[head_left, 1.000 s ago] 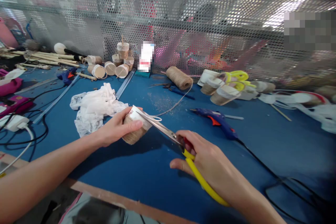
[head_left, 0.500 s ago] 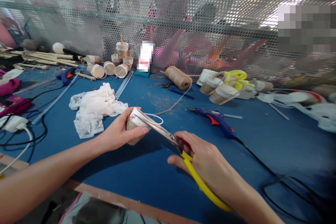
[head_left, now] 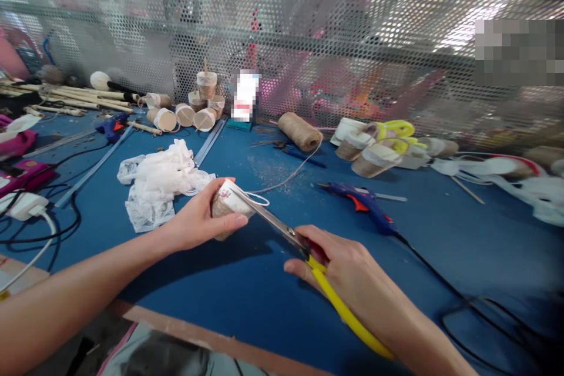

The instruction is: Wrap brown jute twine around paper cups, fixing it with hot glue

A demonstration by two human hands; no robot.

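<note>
A small cup wrapped in jute twine [head_left: 222, 210], with a white upper band, is gripped in my left hand [head_left: 200, 211]. A thin white loop [head_left: 259, 198] stands out from its right side. My right hand [head_left: 348, 264] is closed round the yellow-handled scissors [head_left: 282, 227]. Their blades reach up and left, with the tips against or just in front of the cup's white band. The blades look nearly together. Just behind my left hand lies a crumpled heap of white lace [head_left: 161, 179].
To the right a blue glue gun [head_left: 363, 200] trails a black cable. Behind it stand twine-wrapped cups [head_left: 374, 158]. A jute twine spool [head_left: 299, 131] and a phone [head_left: 245, 97] are at the back by the perforated metal screen. More cups [head_left: 205, 119] and sticks [head_left: 83, 97] lie left.
The scissors have shifted slightly right and down, their tips moving a little across the white band. My left hand keeps its hold on the cup.
</note>
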